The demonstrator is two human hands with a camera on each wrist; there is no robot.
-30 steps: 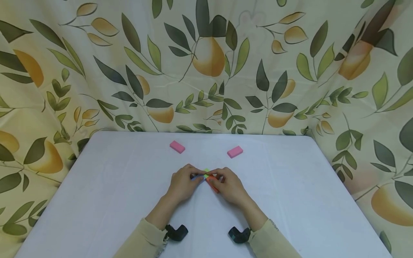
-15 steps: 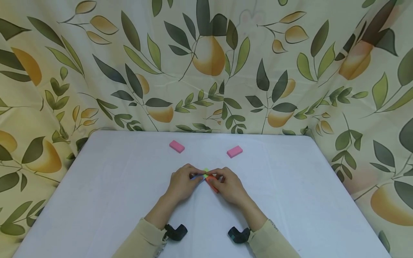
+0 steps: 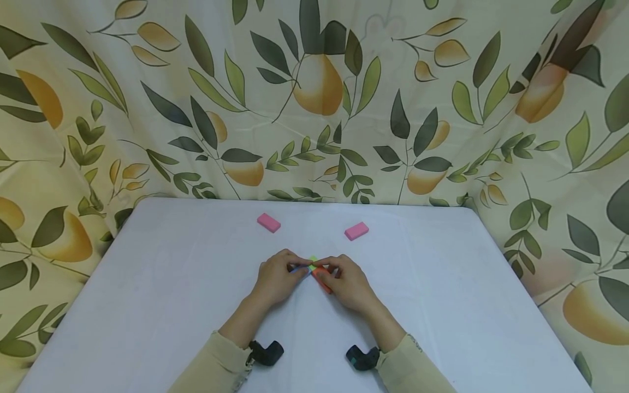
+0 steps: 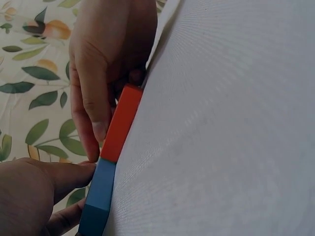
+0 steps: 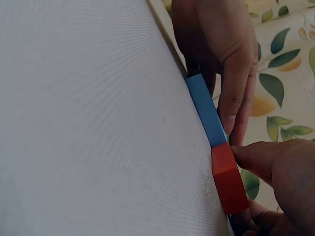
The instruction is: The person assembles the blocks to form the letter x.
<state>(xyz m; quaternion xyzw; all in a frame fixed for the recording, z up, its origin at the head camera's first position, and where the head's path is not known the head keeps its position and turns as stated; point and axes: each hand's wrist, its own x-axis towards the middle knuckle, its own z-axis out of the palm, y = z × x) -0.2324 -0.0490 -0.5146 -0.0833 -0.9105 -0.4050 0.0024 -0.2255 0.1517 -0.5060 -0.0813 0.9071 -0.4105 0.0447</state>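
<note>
At the far left, a pale sleeve (image 3: pixel 211 364) covers the left forearm, which reaches forward and inward; a black wrist camera (image 3: pixel 267 353) juts from its cuff, behind the left hand (image 3: pixel 277 278); beyond that hand, a pink block (image 3: pixel 268 222) lies at an angle on the white surface (image 3: pixel 196 273); the left hand is bent inward, its thumb and fingers pinching a blue block (image 5: pixel 206 109), which sits against the surface; just past the fingertips of both hands, between them, a bit of a green block (image 3: pixel 313 258) shows, mostly hidden; next comes a red block (image 4: pixel 121 123), its end touching the blue block's end, the two meeting at an angle; the right hand (image 3: pixel 349 284), bent inward too, pinches the red block; beyond it lies another pink block (image 3: pixel 356 231); behind it are a second black wrist camera (image 3: pixel 362 358) and the right sleeve (image 3: pixel 413 365).
</note>
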